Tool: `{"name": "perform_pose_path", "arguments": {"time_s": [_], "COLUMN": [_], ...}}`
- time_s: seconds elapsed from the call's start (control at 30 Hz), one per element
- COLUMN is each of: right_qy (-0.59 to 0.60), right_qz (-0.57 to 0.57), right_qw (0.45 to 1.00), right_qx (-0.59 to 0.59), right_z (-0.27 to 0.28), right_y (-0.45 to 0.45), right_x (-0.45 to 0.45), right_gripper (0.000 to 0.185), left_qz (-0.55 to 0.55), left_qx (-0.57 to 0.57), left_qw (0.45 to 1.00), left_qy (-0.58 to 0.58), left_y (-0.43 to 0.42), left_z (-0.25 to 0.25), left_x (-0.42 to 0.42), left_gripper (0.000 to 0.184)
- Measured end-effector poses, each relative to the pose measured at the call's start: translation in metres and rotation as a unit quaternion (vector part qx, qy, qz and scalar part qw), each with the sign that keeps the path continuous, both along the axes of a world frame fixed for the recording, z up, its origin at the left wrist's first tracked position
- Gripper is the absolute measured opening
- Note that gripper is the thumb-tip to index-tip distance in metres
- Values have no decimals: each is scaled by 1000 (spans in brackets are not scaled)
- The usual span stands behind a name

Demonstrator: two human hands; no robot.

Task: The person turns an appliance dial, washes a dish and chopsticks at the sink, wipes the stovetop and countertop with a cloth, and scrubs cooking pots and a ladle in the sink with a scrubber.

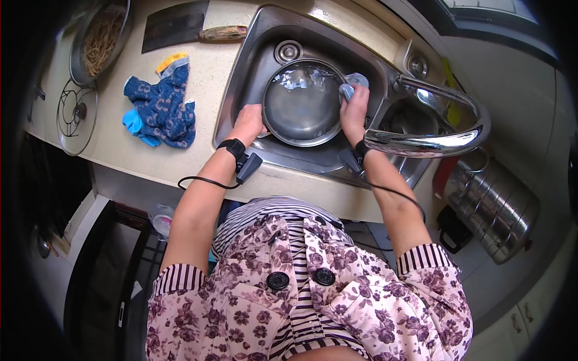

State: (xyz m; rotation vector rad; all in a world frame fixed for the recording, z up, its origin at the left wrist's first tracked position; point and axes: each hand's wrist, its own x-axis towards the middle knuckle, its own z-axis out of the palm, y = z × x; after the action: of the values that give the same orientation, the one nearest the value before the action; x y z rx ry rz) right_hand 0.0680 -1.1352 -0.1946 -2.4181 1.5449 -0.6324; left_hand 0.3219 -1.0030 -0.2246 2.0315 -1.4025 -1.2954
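Note:
A round metal pot (pixel 303 108) sits in the stainless steel sink (pixel 241 78), with what looks like cloudy water inside and light glinting on it. At its left side my left hand (pixel 248 124) is closed on the pot's handle, of which only a bit shows. My right hand (pixel 354 113) is beside the right rim, fingers closed on a crumpled grey-blue scrubbing cloth (pixel 355 85). Whether the cloth touches the rim I cannot tell. A chrome faucet (pixel 445 144) arches just right of my right wrist.
Left on the counter (pixel 211 102) lie a blue patterned cloth (pixel 159 108), a cleaver (pixel 174 27), a glass lid (pixel 77 129) and a pan of pale strips (pixel 102 48). A sink drain (pixel 289 51) shows behind the pot. Stacked metal steamers (pixel 497 207) stand at right.

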Motion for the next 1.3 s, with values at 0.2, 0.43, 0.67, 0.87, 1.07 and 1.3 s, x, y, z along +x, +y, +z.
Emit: {"name": "perform_pose_path", "arguments": {"time_s": [0.2, 0.43, 0.67, 0.87, 1.07, 1.3], "right_qy": [-23, 21, 55, 355, 554, 472], "right_qz": [-74, 184, 304, 241, 240, 221], "right_qw": [996, 982, 949, 896, 783, 771], "right_qx": [44, 25, 66, 112, 148, 367], "right_z": [-4, -5, -12, -44, -69, -132], "right_y": [-19, -62, -3, -12, -9, 33], "right_x": [11, 107, 128, 80, 63, 29], "right_gripper": [36, 33, 29, 36, 52, 28], "left_qz": [-2, -3, -12, -11, 22, -21], "left_qx": [1, 11, 19, -3, 33, 230], "left_qw": [1000, 999, 1000, 1000, 999, 973], "left_qy": [28, 35, 13, 26, 27, -7], "left_y": [0, -1, -2, 1, 2, -12], "left_z": [7, 5, -4, -8, 5, -21], "left_x": [3, 3, 1, 2, 1, -5], "left_gripper": [14, 13, 25, 22, 28, 36]}}
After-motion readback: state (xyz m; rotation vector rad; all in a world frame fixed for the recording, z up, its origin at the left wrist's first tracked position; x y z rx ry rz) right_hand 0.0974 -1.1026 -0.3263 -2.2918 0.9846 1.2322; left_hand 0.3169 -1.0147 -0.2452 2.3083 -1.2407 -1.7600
